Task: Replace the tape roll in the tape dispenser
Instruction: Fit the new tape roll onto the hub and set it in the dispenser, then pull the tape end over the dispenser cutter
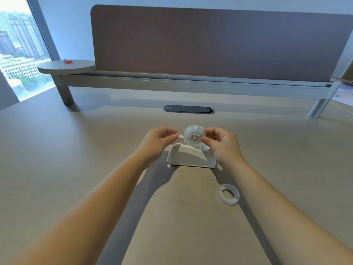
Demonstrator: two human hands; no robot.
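A white tape dispenser (191, 158) stands on the beige desk (76, 159), a little ahead of me. Just above its cradle, my right hand (221, 143) pinches a translucent tape roll (193, 137) on a white hub with a square centre, held upright by its right edge. My left hand (158, 139) hovers at the dispenser's left end. Its fingertips are pinched together beside the roll, and I see nothing between them. A white empty ring (228, 194) lies flat on the desk at the near right, apart from both hands.
A dark oval cable port (189, 109) sits in the desk beyond the dispenser. Behind it a raised rail carries a brown divider panel (210, 44). A round side shelf (66, 66) at the far left holds a small red object (68, 61). A window is at the left.
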